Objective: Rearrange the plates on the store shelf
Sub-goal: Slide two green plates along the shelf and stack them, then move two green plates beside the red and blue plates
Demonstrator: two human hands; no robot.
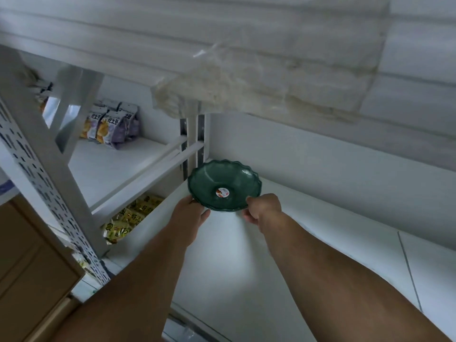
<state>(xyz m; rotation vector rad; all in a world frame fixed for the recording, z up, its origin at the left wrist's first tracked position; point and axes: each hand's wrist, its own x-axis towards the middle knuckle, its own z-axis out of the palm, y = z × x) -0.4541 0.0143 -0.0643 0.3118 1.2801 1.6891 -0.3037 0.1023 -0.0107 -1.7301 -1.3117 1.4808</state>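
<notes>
A dark green scalloped plate (223, 180) with a round red and white sticker in its middle is held over the white shelf (320, 218), near the shelf's back left corner. It looks like a small stack, with further rims showing under its front edge. My left hand (188, 215) grips the plate's left front rim. My right hand (262, 209) grips its right front rim. Both arms reach forward from the bottom of the view. Whether the plate touches the shelf I cannot tell.
A white upright post (192, 141) stands just behind the plate. Purple and yellow snack bags (111, 127) sit on the neighbouring shelf to the left, and yellow packets (130, 215) lie one level below. The shelf above (246, 70) hangs overhead. A brown cardboard box (27, 262) stands at lower left.
</notes>
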